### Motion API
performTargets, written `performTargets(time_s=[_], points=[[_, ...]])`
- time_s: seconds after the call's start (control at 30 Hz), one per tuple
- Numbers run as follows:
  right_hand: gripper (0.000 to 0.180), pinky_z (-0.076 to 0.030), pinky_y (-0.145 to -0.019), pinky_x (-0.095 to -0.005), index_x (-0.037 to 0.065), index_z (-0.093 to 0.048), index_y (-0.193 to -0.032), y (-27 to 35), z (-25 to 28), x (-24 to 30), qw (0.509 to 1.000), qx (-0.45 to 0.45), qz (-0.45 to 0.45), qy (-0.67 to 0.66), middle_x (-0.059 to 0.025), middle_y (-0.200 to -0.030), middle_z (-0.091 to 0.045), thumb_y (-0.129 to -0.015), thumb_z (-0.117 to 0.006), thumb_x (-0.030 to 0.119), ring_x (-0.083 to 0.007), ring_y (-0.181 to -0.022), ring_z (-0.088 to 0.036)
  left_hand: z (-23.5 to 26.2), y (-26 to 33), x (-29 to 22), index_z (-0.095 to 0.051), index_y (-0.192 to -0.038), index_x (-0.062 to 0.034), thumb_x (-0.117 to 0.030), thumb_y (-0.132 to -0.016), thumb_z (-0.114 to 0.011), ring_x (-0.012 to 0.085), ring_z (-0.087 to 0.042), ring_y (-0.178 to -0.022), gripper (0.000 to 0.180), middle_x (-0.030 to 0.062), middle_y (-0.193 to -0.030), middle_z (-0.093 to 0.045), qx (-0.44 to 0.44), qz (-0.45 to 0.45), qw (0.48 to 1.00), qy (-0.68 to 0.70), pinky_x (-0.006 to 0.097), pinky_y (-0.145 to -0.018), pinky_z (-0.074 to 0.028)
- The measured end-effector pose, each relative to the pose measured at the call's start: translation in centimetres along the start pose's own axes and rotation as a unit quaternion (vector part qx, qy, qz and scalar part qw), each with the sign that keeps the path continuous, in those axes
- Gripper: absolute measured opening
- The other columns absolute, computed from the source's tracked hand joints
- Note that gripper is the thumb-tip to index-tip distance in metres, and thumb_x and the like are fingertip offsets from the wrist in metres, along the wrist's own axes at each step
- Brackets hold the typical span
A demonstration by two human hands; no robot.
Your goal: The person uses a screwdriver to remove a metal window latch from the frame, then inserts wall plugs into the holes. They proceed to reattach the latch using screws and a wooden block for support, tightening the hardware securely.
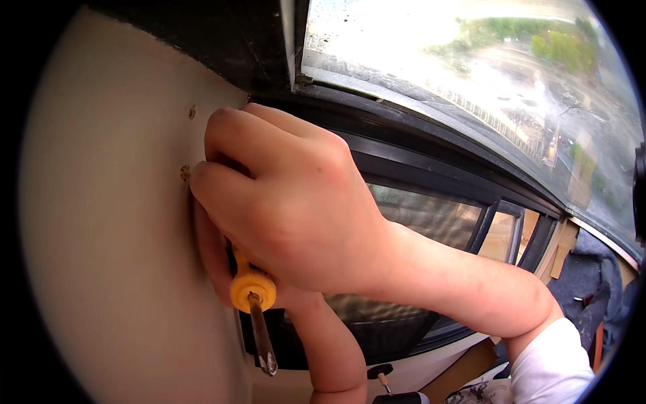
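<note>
Basically, a screwdriver [258, 320] was tucked in under the right hand [289, 195]

So the right hand was up near the corner where the pale wall [114, 222] met the dark window frame [431, 161]. Back of the hand faced the camera, and the arm came in from the lower right with a white sleeve [552, 363] near the elbow. Its fingers were curled over and mostly pressed together, with a small gap between two of them; whatever they might've been pinching was out of sight, so can't tell.

The left hand [286, 298] sat underneath, mostly covered by the right one. No clue if its fingers were spread or pinching, too much was hidden.

The screwdriver was close to the wall. Its yellow handle [241, 291] disappeared up between the hands, and the metal shaft stuck out downward, bare tip and all. Honestly couldn't tell which hand had the grip.

Two rough holes showed in the wall just left of the right hand, an upper hole [192, 112] and a lower hole [185, 174]. Off to the right, bright glass [471, 67] looked out on some greenery [558, 47], and blue-grey cloth [592, 262] lay bunched below it.
</note>
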State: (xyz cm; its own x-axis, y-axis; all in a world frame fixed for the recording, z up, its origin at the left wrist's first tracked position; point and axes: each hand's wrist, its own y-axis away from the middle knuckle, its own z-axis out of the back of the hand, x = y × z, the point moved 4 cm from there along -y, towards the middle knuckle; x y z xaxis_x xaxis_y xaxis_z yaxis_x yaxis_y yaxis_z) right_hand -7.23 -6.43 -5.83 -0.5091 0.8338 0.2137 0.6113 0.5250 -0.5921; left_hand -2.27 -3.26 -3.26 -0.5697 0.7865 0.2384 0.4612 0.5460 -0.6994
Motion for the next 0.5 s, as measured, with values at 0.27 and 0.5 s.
performTargets(time_s=[0.27,0.5], points=[[0.020,-0.050,-0.054,-0.0337,0.001,-0.054,-0.061,-0.1,-0.7,0.8,1.000,0.013,0.006,-0.020,-0.0152,-0.081,-0.053,-0.054,-0.069,0.010,-0.0277,-0.078,-0.056,-0.1,-0.9,0.5,-0.060,-0.068,0.0027,-0.011,-0.089,-0.048,0.0136,-0.052,-0.071,0.028,0.0056,-0.080,-0.044,-0.089,0.048,0.979,0.180,0.020,-0.061,-0.039],[0.018,-0.050,-0.053,-0.0339,0.000,-0.055,-0.062,-0.6,-1.3,1.1,0.999,-0.018,0.034,-0.017,-0.0155,-0.080,-0.053,-0.055,-0.068,0.010,-0.0276,-0.076,-0.055,1.3,-1.7,1.6,-0.061,-0.074,0.0030,-0.012,-0.090,-0.050,0.0144,-0.051,-0.072,0.024,0.0059,-0.080,-0.047,-0.044,0.038,0.979,0.196,0.023,-0.062,-0.040]])
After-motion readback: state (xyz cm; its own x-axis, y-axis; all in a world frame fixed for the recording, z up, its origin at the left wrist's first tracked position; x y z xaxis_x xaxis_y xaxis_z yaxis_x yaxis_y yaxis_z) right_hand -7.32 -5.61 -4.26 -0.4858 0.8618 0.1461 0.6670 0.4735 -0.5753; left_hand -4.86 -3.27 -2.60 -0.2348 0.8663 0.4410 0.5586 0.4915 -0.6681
